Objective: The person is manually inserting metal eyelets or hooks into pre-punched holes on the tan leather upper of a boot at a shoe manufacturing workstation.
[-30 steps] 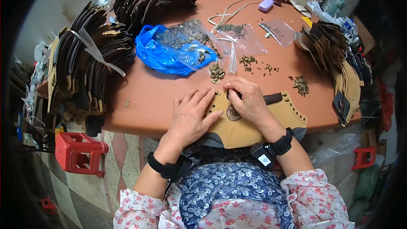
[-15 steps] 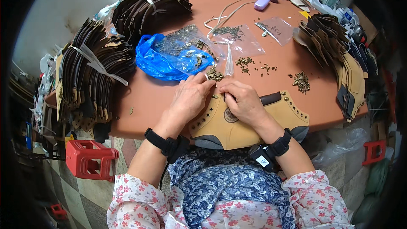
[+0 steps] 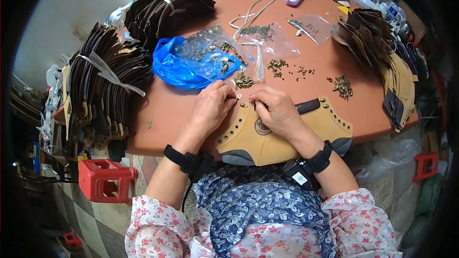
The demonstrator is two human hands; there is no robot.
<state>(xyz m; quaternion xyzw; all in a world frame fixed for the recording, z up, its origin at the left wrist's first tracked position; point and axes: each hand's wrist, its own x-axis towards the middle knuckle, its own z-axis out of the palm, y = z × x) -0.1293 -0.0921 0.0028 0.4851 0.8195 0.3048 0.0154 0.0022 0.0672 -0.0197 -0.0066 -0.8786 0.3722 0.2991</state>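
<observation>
A tan shoe upper (image 3: 282, 136) with a dark collar strip, grey lower panels and rows of eyelets lies along the near table edge. My right hand (image 3: 277, 114) is closed over its upper left part, fingers pinched near the corner; what lies under the fingertips is hidden. Just left of that corner, my left hand (image 3: 213, 107) is closed in a pinch, with a small shiny metal fitting (image 3: 239, 96) showing at its fingertips. Right beyond the fingers is a little heap of brass-coloured metal fittings (image 3: 244, 81).
A blue plastic bag (image 3: 172, 69) and clear bags of small metal parts (image 3: 275, 43) lie beyond my hands. More brass pieces (image 3: 343, 87) lie to the right. Tied stacks of dark uppers (image 3: 110, 74) stand left, tan uppers (image 3: 399, 79) right. A red stool (image 3: 105, 181) stands below left.
My left hand has drawn slightly left and away from the upper's corner, and the shiny fitting now shows at its fingertips. The right hand stays over the upper. The whole view has shifted a little.
</observation>
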